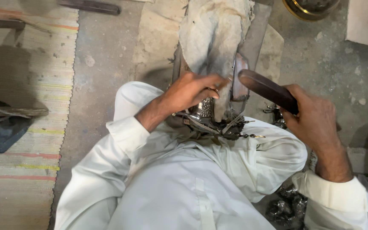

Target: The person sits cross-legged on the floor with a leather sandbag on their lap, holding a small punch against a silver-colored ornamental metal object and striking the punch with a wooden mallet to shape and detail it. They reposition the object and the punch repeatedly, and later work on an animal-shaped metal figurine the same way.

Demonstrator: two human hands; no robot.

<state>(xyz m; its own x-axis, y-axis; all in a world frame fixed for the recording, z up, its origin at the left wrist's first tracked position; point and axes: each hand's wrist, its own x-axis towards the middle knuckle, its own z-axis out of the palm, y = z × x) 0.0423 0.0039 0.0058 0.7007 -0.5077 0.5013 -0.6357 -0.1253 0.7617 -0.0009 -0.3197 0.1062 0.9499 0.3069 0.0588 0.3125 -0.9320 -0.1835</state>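
Note:
My left hand presses down on a small embossed silver metal piece that rests on a block covered with a dirty white cloth. Thin metal chains and wires hang from the piece toward my lap. My right hand grips a dark wooden mallet, whose rounded head sits just right of the left hand's fingers. A flat grey metal tool stands between the fingers and the mallet head.
I sit on a concrete floor in white clothes. A striped woven mat lies to the left, a brass bowl at the top right, and dark crumpled metal pieces by my right knee.

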